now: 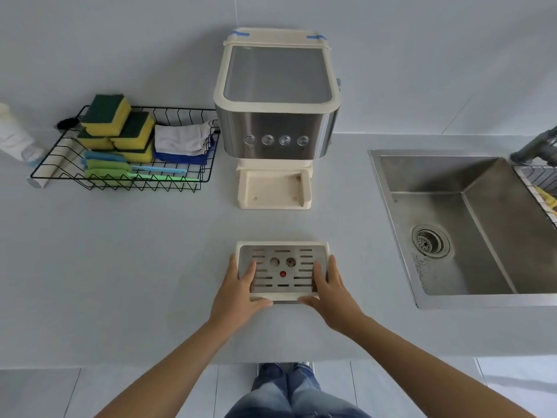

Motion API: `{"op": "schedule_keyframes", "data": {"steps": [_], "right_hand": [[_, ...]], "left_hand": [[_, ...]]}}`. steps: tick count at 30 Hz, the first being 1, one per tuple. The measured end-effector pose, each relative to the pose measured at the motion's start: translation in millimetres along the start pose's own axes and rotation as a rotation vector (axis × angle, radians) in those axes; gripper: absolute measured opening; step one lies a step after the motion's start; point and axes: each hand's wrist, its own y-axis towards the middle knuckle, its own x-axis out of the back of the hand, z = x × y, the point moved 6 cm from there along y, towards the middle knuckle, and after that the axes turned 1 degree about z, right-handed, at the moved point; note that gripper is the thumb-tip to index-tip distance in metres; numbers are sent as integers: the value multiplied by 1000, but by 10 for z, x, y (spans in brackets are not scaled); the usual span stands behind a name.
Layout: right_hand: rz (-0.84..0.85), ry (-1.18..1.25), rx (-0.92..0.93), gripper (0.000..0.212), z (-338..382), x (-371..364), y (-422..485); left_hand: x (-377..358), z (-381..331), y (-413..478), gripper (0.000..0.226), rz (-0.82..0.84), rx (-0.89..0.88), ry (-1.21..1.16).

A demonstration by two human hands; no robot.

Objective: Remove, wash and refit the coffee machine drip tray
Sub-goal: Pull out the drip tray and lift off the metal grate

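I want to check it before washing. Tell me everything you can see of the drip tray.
The drip tray is a shallow cream plastic rectangle topped by a metal grate with slots, two round holes and a red dot. It lies level on the counter, out of the coffee machine and in front of it. The left hand and right hand grip its sides, fingers on the grate, thumbs at the near edge.

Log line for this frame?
drip tray: out, in front of coffee machine | left hand: holds it | right hand: holds it
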Motion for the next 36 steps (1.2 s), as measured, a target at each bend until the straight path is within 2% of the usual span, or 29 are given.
{"op": "schedule_keyframes", "data": {"steps": [9, 14, 17, 21, 24, 30, 36], "right_hand": [[-4, -17, 22, 87, -16, -60, -96], [-14, -64, 55, 80, -41, 14, -97], [-66, -148, 111, 75, -4, 136, -47], [24, -192, 177, 78, 80, 195, 67], [75, -227, 238, 75, 141, 208, 140], [139, -256, 271, 69, 212, 176, 240], [129, -230, 260, 67, 211, 184, 277]], "left_hand": [[-55, 19, -169, 89, -25, -40, 84], [35, 56, -148, 86, -39, -40, 157], [117, 5, -104, 85, -82, -129, 229], [110, -158, 7, 76, 18, -312, 287], [71, -224, 98, 70, 106, -379, 353], [42, -213, 164, 71, 196, -387, 402], [52, -241, 179, 66, 220, -375, 388]]}}
